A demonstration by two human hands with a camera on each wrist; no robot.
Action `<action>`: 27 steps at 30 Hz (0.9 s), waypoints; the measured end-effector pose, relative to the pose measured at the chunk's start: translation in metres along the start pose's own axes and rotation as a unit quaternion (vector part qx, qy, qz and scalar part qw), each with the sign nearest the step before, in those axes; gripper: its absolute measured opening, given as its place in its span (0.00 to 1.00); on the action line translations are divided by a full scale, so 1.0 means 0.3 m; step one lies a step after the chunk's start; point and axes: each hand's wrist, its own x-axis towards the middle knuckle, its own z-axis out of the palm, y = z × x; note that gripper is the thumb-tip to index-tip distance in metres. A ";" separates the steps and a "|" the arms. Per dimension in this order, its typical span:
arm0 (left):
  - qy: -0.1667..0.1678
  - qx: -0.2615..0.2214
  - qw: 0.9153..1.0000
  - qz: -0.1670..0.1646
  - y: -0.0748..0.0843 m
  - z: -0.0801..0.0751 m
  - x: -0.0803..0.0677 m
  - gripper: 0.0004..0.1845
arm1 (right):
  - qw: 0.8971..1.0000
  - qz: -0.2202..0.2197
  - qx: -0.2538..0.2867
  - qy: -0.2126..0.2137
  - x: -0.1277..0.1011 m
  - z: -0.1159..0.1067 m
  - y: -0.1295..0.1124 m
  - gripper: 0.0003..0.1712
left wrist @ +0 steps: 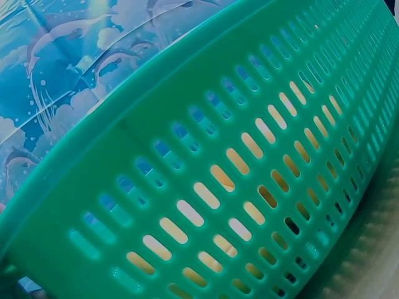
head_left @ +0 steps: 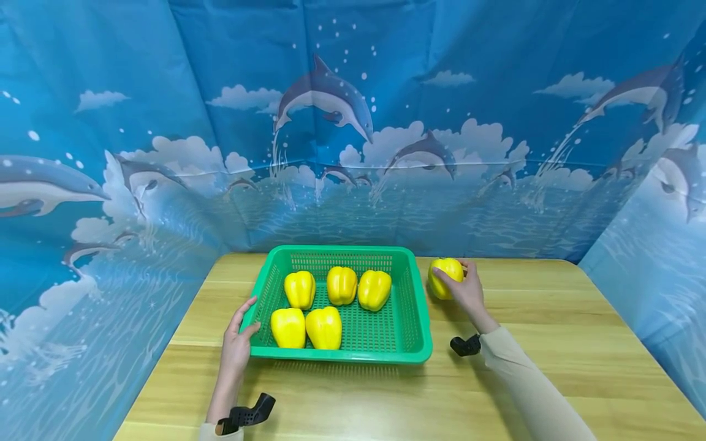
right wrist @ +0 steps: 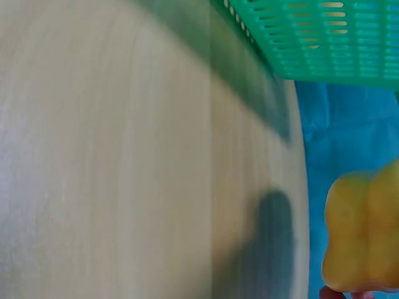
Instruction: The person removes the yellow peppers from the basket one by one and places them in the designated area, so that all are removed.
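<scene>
Currently, my right grip [head_left: 469, 289], a bare hand on my remote feed, is clamped on a yellow bell pepper [head_left: 449, 268], thumb across its near side and fingers around the right. The pepper is just beside a green basket [head_left: 342, 355], to its right, toward the far edge of the bench [head_left: 551, 318]; I cannot tell whether it touches the wood. In my right wrist view, fingertips [right wrist: 361, 295] show beneath it. At the basket's opposite end, my left grip [head_left: 236, 343] rests against the rim, thumb and fingers apart. Five more peppers are inside: a back row of three [head_left: 341, 285] and a front pair [head_left: 324, 329] side by side at the left. My left wrist view is filled mostly by the slotted basket wall [left wrist: 206, 149]. Pale sleeves [head_left: 535, 380] cover both arms, with a black device [head_left: 466, 346] at each wrist. Behind hangs a blue cloth [head_left: 474, 55] printed with leaping dolphins, clouds and waves.
</scene>
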 end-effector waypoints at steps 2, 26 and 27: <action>0.002 0.001 1.000 0.000 -0.003 0.000 -0.002 0.26 | 1.000 0.005 -0.005 -0.001 0.001 0.006 0.014 0.50; 0.002 0.002 1.000 0.000 0.002 0.001 -0.002 0.26 | 0.999 0.012 -0.015 -0.048 0.015 0.048 0.048 0.55; 0.002 0.002 1.000 0.000 0.003 0.001 -0.003 0.26 | 0.999 0.012 -0.017 -0.048 0.016 0.049 0.050 0.55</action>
